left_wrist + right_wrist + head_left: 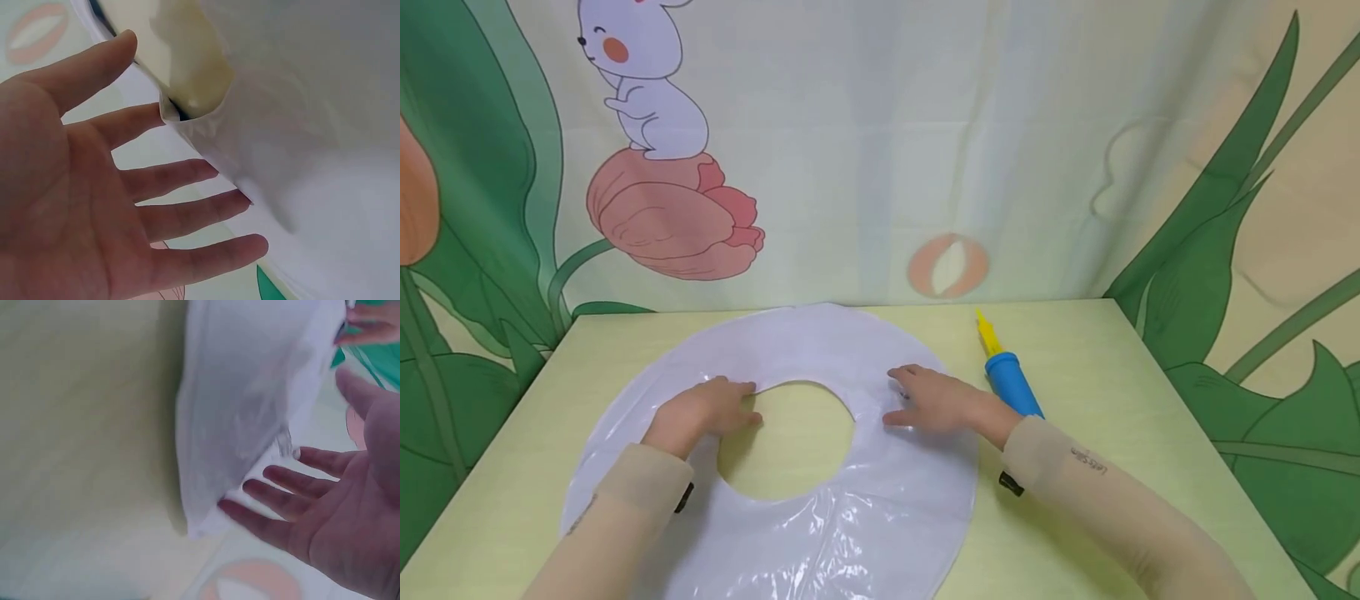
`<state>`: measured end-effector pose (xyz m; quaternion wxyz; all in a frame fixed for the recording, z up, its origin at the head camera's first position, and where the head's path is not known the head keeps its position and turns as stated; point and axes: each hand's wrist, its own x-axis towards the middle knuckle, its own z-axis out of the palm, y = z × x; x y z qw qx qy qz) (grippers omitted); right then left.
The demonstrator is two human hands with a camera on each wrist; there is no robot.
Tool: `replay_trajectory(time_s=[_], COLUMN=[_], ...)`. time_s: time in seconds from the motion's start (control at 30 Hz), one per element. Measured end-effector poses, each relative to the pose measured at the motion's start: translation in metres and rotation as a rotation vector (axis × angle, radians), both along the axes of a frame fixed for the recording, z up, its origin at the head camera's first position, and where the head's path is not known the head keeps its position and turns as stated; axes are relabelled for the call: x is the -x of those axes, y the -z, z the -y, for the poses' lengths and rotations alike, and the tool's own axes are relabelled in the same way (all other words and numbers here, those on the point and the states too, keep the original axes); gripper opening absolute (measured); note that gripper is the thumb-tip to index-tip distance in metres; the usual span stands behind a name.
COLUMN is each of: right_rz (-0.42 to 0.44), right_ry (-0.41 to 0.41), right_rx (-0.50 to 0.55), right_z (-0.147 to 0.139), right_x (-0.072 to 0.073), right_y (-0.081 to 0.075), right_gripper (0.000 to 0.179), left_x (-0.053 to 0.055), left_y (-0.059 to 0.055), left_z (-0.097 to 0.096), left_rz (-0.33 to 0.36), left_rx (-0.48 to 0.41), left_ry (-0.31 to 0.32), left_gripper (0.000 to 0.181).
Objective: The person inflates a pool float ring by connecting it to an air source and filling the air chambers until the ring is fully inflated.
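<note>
A flat white swim ring (820, 342), glossy and creased, lies on the table with a round hole in its middle. My left hand (696, 412) is over the ring's left side, its fingertips at the edge of the hole. In the left wrist view its fingers (187, 215) are spread and nearly straight against the white sheet. Over the right side of the ring is my right hand (936, 400), thumb and fingers apart. Its fingertips meet the ring beside a small clear piece (284, 440), perhaps the valve, in the right wrist view.
A blue hand pump (1011, 379) with a yellow nozzle (988, 333) lies right of the ring, partly hidden by my right forearm. The pale yellow table (1097, 367) ends at a curtain (820, 167) printed with a rabbit and flowers.
</note>
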<state>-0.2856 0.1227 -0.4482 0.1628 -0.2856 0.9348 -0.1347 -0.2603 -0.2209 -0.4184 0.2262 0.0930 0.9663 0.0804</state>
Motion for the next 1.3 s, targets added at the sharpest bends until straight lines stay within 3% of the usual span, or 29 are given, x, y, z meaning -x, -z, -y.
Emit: replay_trajectory(time_s=[0.17, 0.23, 0.43, 0.57, 0.67, 0.8, 1.03, 1.3], right_rz=[-0.02, -0.014, 0.03, 0.052, 0.091, 0.131, 0.177, 0.277], right_ry=[0.037, 0.083, 0.157, 0.12, 0.107, 0.098, 0.095, 0.09], right_rx=[0.159, 0.176, 0.145, 0.163, 0.185, 0.196, 0.176, 0.177], right_z=[-0.012, -0.015, -0.02, -0.02, -0.019, -0.02, -0.016, -0.01], right_x=[0.011, 0.014, 0.019, 0.021, 0.023, 0.024, 0.023, 0.017], right_y=[-0.008, -0.01, -0.011, -0.008, -0.006, -0.005, -0.005, -0.004], right_gripper=[0.031, 0.023, 0.019, 0.019, 0.02, 0.019, 0.01, 0.012], left_x=[0.003, 0.004, 0.009, 0.014, 0.015, 0.014, 0.009, 0.008], left_y=[0.0, -0.002, -0.003, 0.005, 0.012, 0.02, 0.022, 0.022], left_z=[0.002, -0.002, -0.028, -0.048, -0.063, -0.08, -0.098, -0.107], left_rz=[-0.026, -0.054, -0.209, -0.305, -0.327, -0.3, -0.115, -0.116], left_rx=[0.027, 0.044, 0.011, -0.1, -0.195, -0.242, -0.204, -0.088], left_ry=[0.006, 0.014, 0.112, 0.178, 0.219, 0.249, 0.195, 0.222], left_gripper=[0.062, 0.059, 0.052, 0.044, 0.041, 0.048, 0.068, 0.073])
